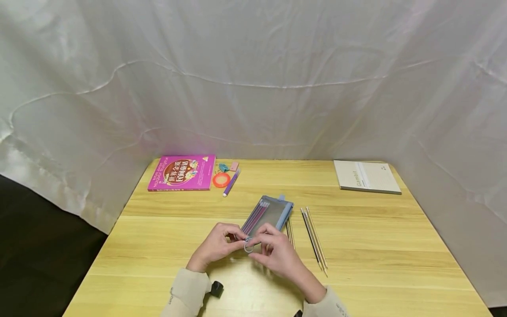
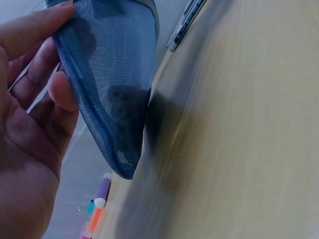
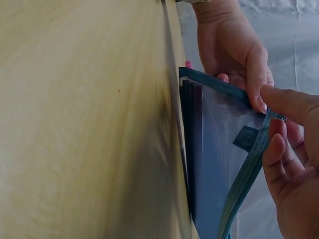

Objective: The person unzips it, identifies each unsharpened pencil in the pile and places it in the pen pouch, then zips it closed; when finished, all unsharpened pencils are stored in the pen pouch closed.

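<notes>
A blue-grey mesh pencil case (image 1: 273, 215) is held tilted, its near end raised, with several dark pencils (image 1: 256, 215) showing through one side. My left hand (image 1: 220, 243) pinches the near corner between thumb and fingers; in the left wrist view the left hand (image 2: 30, 114) is at the mesh edge. My right hand (image 1: 277, 252) meets it there, and in the right wrist view the right hand (image 3: 294, 164) pinches the end of the zipped edge (image 3: 249, 169). A pale loop (image 1: 248, 248) hangs between both hands' fingertips. The zipper slider itself is hidden by the fingers.
Right of the case lie loose pencils (image 1: 314, 237), with others partly under its edge. Behind it are a purple marker (image 1: 231, 182), an orange tape ring (image 1: 221, 179), a pink eraser (image 1: 234, 166) and a pink book (image 1: 182, 173). A pale notebook (image 1: 367, 177) lies back right.
</notes>
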Demonstrator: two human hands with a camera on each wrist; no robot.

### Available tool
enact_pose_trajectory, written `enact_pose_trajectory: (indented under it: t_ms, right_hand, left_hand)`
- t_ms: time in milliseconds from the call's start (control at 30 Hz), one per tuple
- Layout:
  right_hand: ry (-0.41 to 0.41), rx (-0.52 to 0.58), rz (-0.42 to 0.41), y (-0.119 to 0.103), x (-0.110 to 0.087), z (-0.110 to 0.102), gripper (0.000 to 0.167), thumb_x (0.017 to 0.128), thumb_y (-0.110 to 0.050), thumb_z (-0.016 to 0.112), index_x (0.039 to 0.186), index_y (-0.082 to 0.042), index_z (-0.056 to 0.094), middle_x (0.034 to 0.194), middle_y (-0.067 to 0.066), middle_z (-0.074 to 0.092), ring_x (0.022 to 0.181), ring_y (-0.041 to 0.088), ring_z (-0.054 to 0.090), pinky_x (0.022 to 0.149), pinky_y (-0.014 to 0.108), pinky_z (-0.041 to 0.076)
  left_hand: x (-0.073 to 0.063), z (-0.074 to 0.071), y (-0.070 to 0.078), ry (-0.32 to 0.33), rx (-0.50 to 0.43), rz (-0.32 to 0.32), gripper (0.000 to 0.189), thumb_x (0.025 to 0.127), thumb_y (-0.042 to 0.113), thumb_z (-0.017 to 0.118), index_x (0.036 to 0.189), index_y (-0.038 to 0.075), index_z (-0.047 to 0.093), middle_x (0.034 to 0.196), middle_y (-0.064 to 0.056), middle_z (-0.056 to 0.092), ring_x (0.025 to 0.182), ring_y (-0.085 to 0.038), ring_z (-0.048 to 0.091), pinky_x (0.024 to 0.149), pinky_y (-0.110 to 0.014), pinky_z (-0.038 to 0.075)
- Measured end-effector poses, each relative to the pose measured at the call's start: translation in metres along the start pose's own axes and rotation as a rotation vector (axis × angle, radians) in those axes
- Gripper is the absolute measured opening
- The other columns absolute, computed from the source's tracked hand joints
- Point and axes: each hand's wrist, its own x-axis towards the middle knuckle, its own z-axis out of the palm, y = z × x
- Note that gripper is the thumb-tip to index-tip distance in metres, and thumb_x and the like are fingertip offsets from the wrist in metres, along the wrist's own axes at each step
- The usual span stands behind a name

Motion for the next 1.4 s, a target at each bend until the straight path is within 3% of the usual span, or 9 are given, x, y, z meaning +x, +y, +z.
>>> enact_pose_trajectory:
  t_ms: [333,700,867,1100,1200,1400]
  right_hand:
    - [0.045,-0.036,-0.027,0.0035,0.0014,0.002,0.025,0.075,0.0,0.09,0.091,-0.016,0.078,0.098,-0.002,0.06,0.064,-0.005,0.05,0.052,0.017,0.052]
    - [0.051,-0.047,0.022,-0.001,0.001,0.0012,0.01,0.083,-0.011,0.085,0.088,-0.014,0.077,0.086,-0.003,0.067,0.068,-0.004,0.056,0.057,0.018,0.056]
    - [0.1,0.022,0.065,-0.0019,0.0017,-0.0006,0.004,0.091,-0.012,0.079,0.089,-0.013,0.075,0.08,-0.002,0.067,0.065,0.0,0.055,0.055,0.02,0.054]
    - [0.149,0.171,0.158,0.0014,0.0026,-0.0032,0.012,0.099,-0.01,0.069,0.088,-0.006,0.073,0.074,0.019,0.064,0.05,0.03,0.06,0.047,0.021,0.051]
    - [0.162,0.178,0.172,0.0032,0.0022,-0.0035,0.014,0.1,-0.01,0.069,0.087,-0.004,0.072,0.073,0.024,0.063,0.048,0.031,0.06,0.045,0.021,0.05]
    - [0.175,0.175,0.183,0.0052,0.0023,-0.0042,0.014,0.099,-0.01,0.07,0.086,-0.003,0.072,0.072,0.024,0.063,0.047,0.019,0.06,0.044,0.022,0.051]
  left_hand:
    - [0.0003,-0.0002,0.0005,-0.008,-0.017,-0.02,0.005,0.09,0.012,0.08,0.095,0.012,0.081,0.084,-0.002,0.075,0.073,-0.002,0.064,0.064,-0.023,0.056]
    - [0.0008,-0.0004,0.0007,-0.003,-0.022,-0.003,0.005,0.089,0.012,0.082,0.094,0.012,0.081,0.084,-0.001,0.076,0.07,-0.001,0.062,0.063,-0.023,0.057]
    - [0.001,0.0006,0.001,0.013,-0.042,0.017,0.004,0.089,0.012,0.082,0.092,0.012,0.082,0.082,-0.003,0.076,0.067,-0.001,0.06,0.059,-0.023,0.055]
    - [0.0011,0.001,0.0006,0.02,-0.056,-0.006,0.003,0.088,0.014,0.083,0.092,0.013,0.083,0.079,-0.002,0.075,0.065,-0.001,0.058,0.058,-0.021,0.053]
    - [0.0006,0.0003,0.0,0.014,-0.054,-0.005,0.003,0.089,0.014,0.083,0.092,0.013,0.083,0.079,-0.001,0.075,0.065,-0.001,0.058,0.057,-0.022,0.054]
    - [0.0005,-0.0004,-0.0004,0.007,-0.046,-0.016,0.004,0.088,0.014,0.083,0.092,0.016,0.084,0.077,0.004,0.073,0.065,0.0,0.057,0.057,-0.022,0.053]
